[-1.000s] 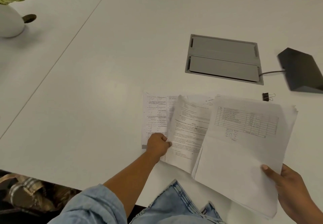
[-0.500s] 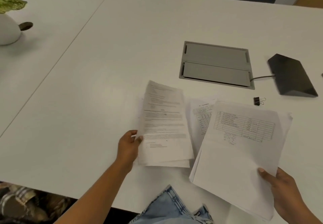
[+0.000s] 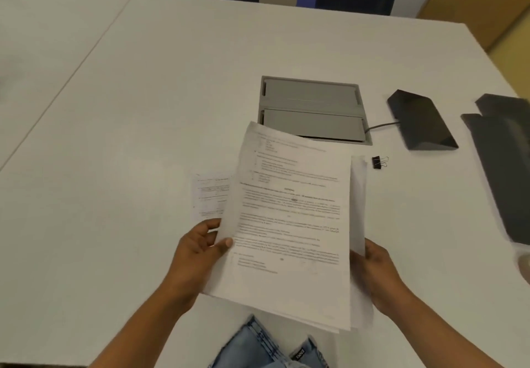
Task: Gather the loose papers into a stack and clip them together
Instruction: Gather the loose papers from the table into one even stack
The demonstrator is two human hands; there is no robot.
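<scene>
Step in hand, my read: merging held sheets into one stack, not yet squared

stack (image 3: 292, 224) is held up off the table (image 3: 129, 138) on the person's side of the grey cable hatch (image 3: 312, 109). Its far left corner overlaps the hatch's near edge in view. left hand (image 3: 200, 255) pinches the stack's left edge, thumb on the printed face, fingers curled behind. right hand (image 3: 375, 273) grips the right edge low down, fingers hidden under the paper

Orientation: long axis runs from the person toward the hatch, printed face up, header end of the text at the hatch end. Top sheet sits skewed against those below, which show as a strip along the right side, so edges aren't flush

loose sheet (image 3: 210, 195) lies flat on the table, nearer than the hatch and to its left, partly under the stack's left edge. binder clip (image 3: 379, 163) sits on the table just off the hatch's near right corner, apart from the stack

Doing it well, as I judge it:
- add the loose sheet first, else squaring gets redone
- slacken both grips and tap a short edge on the table, then a long edge
- thin paper will likely sag and fan, so keep support on both sides
- clip only once flush, at the hatch-end edge
</scene>
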